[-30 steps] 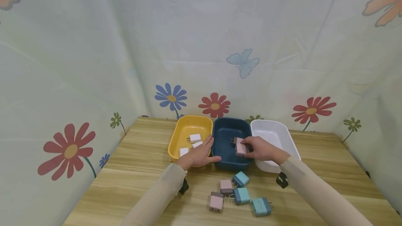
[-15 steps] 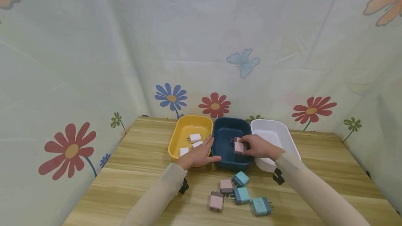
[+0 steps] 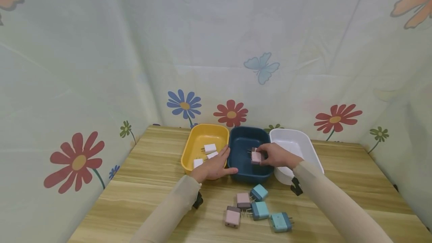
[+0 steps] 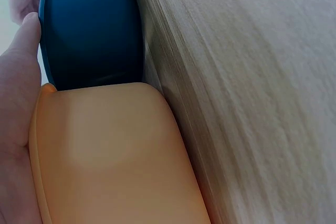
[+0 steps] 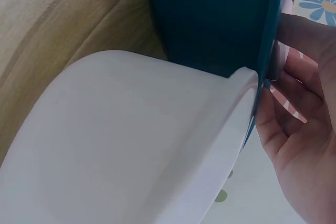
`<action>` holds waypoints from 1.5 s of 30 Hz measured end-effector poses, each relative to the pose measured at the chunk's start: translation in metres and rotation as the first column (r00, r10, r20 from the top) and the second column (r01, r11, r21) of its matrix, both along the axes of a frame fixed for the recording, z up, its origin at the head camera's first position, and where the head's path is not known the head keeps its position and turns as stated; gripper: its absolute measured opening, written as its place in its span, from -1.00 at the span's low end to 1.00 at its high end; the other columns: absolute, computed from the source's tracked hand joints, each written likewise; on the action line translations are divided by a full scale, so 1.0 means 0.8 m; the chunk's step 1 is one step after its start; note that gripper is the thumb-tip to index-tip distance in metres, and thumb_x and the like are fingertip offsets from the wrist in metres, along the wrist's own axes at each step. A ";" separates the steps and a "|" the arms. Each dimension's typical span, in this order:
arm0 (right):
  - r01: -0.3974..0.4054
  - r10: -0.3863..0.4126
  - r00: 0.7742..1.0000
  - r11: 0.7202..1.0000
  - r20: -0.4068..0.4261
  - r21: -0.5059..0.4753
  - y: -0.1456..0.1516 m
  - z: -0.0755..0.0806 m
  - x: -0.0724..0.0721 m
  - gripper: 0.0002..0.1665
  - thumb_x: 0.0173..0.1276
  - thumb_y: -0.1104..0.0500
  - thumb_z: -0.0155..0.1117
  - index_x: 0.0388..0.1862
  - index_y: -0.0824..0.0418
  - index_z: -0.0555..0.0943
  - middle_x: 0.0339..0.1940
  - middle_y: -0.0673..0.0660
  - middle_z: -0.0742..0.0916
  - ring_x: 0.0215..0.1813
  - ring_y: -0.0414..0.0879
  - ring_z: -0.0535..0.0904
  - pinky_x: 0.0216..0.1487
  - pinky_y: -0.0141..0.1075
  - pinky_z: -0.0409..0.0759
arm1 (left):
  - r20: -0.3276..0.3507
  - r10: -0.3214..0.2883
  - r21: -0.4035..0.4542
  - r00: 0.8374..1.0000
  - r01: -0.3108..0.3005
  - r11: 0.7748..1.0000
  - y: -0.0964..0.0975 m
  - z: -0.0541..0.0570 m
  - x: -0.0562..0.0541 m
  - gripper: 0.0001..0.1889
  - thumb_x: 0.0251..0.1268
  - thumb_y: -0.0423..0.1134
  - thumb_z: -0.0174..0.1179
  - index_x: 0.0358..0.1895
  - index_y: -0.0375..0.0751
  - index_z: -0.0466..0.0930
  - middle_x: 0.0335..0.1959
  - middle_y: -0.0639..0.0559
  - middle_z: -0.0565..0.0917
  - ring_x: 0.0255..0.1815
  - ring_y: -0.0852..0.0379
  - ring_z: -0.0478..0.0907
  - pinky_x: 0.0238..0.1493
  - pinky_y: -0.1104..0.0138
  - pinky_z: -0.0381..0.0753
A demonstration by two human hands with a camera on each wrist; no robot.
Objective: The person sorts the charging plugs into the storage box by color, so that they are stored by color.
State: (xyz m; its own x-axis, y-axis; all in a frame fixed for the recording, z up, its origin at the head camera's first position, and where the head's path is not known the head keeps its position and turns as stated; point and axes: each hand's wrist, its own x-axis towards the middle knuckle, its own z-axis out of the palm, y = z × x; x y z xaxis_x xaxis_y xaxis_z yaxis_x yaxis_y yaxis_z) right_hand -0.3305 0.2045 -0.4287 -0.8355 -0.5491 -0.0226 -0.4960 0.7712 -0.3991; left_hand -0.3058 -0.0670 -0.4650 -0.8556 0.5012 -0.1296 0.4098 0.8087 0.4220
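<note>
In the head view, my right hand (image 3: 279,156) reaches into the dark blue bin (image 3: 237,168) and pinches a pink charger plug (image 3: 256,158) low inside it. A second plug's prongs and brownish end seem to show just behind; fingers partly cover this spot. The right wrist view has the fingers (image 5: 299,38) over the blue bin's rim, the plug mostly hidden. My left hand (image 3: 214,167) rests with fairly straight fingers across the adjoining rims of the yellow bin (image 3: 187,149) and the blue one. White charger plugs (image 3: 210,148) lie in the yellow bin.
A white bin (image 3: 305,141) stands against the blue bin's right side. On the wooden table (image 3: 152,198) in front lie two pink plugs (image 3: 233,216) and several turquoise plugs (image 3: 280,222). A flowered cloth (image 3: 209,48) hangs behind.
My right hand has shifted slightly left and lower into the blue bin with the pink charger plug. The left hand has stayed in place.
</note>
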 end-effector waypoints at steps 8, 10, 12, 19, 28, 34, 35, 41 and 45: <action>-0.006 0.006 1.000 1.000 -0.002 -0.029 0.004 -0.002 -0.006 -0.60 0.12 0.25 0.42 -0.05 0.33 0.61 -0.12 0.20 0.69 -0.07 0.12 0.59 -0.03 -0.05 0.56 | 0.018 0.007 0.003 1.000 -0.007 1.000 0.002 -0.001 0.001 0.03 0.16 0.41 0.00 0.53 -0.11 -0.21 0.54 0.06 -0.25 0.50 0.11 -0.12 0.40 0.18 0.08; -0.005 0.005 1.000 0.999 0.003 -0.038 0.006 -0.002 -0.006 -0.58 0.12 0.24 0.43 -0.02 0.34 0.60 -0.10 0.21 0.69 -0.06 0.13 0.59 -0.02 -0.05 0.56 | 0.025 0.005 0.008 1.000 -0.006 1.000 0.002 -0.001 0.002 0.04 0.16 0.41 0.01 0.53 -0.12 -0.21 0.54 0.05 -0.25 0.50 0.10 -0.12 0.40 0.17 0.07; 0.000 0.001 1.000 0.999 0.011 -0.053 0.008 -0.001 -0.004 -0.54 0.11 0.23 0.44 0.00 0.35 0.60 -0.08 0.23 0.68 -0.03 0.14 0.59 0.00 -0.04 0.56 | 0.027 0.003 0.013 1.000 -0.004 1.000 0.003 -0.002 0.002 0.03 0.17 0.40 0.01 0.52 -0.14 -0.20 0.54 0.05 -0.25 0.50 0.10 -0.12 0.40 0.17 0.07; -0.008 0.010 1.000 0.994 0.016 -0.113 0.016 0.003 0.000 -0.52 0.13 0.26 0.43 0.03 0.40 0.57 -0.05 0.29 0.68 -0.01 0.17 0.59 0.03 0.01 0.54 | 0.013 -0.002 0.006 1.000 0.002 1.000 0.002 -0.005 0.000 0.04 0.17 0.41 -0.01 0.52 -0.16 -0.20 0.54 0.05 -0.25 0.50 0.10 -0.11 0.40 0.17 0.08; -0.001 0.005 0.999 0.991 0.033 -0.133 0.019 0.011 0.013 -0.53 0.15 0.27 0.40 0.06 0.38 0.57 -0.03 0.28 0.67 0.01 0.13 0.58 0.05 0.04 0.52 | 0.008 -0.017 0.022 1.000 0.017 1.000 -0.001 -0.006 -0.002 0.03 0.19 0.38 0.01 0.52 -0.18 -0.20 0.54 0.04 -0.27 0.50 0.08 -0.09 0.40 0.16 0.09; -0.027 0.030 0.999 0.992 0.020 -0.127 0.019 0.018 0.032 -0.54 0.17 0.25 0.39 0.06 0.36 0.57 -0.02 0.25 0.67 0.01 0.13 0.58 0.03 0.02 0.54 | 0.003 -0.019 0.021 1.000 0.018 1.000 -0.001 -0.005 -0.002 0.02 0.20 0.37 0.01 0.52 -0.19 -0.20 0.54 0.03 -0.27 0.49 0.07 -0.07 0.39 0.16 0.09; -0.027 0.030 0.999 0.992 0.020 -0.127 0.018 0.018 0.035 -0.54 0.17 0.24 0.39 0.06 0.35 0.57 -0.03 0.23 0.68 0.01 0.11 0.58 0.02 0.01 0.55 | 0.002 -0.021 0.023 1.000 0.021 1.000 -0.001 -0.005 -0.002 0.02 0.20 0.37 0.01 0.52 -0.19 -0.20 0.54 0.03 -0.27 0.49 0.07 -0.07 0.39 0.16 0.10; -0.077 0.077 0.997 0.989 -0.006 -0.129 0.015 0.017 0.052 -0.56 0.18 0.17 0.41 0.01 0.32 0.59 -0.07 0.21 0.69 -0.04 0.09 0.59 -0.01 -0.03 0.57 | -0.004 -0.025 0.031 1.000 0.025 0.999 -0.001 -0.003 -0.003 0.02 0.21 0.36 0.02 0.52 -0.19 -0.21 0.54 0.01 -0.27 0.49 0.06 -0.07 0.39 0.15 0.09; -0.118 0.114 0.993 0.987 -0.044 -0.112 0.011 0.018 0.064 -0.59 0.17 0.17 0.41 -0.01 0.27 0.60 -0.09 0.17 0.70 -0.07 0.04 0.60 -0.03 -0.09 0.58 | -0.001 -0.019 0.027 1.000 0.019 0.999 0.000 -0.003 -0.003 0.02 0.21 0.36 0.02 0.52 -0.19 -0.21 0.54 0.01 -0.28 0.49 0.06 -0.06 0.39 0.16 0.10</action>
State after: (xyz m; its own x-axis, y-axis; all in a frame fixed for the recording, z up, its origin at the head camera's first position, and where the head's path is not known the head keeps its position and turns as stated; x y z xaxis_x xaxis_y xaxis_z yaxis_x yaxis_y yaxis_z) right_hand -0.2792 0.2136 -0.4140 -0.7652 -0.6392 0.0763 -0.5955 0.6579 -0.4610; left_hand -0.3084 -0.0673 -0.4676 -0.8457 0.5210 -0.1154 0.4254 0.7889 0.4435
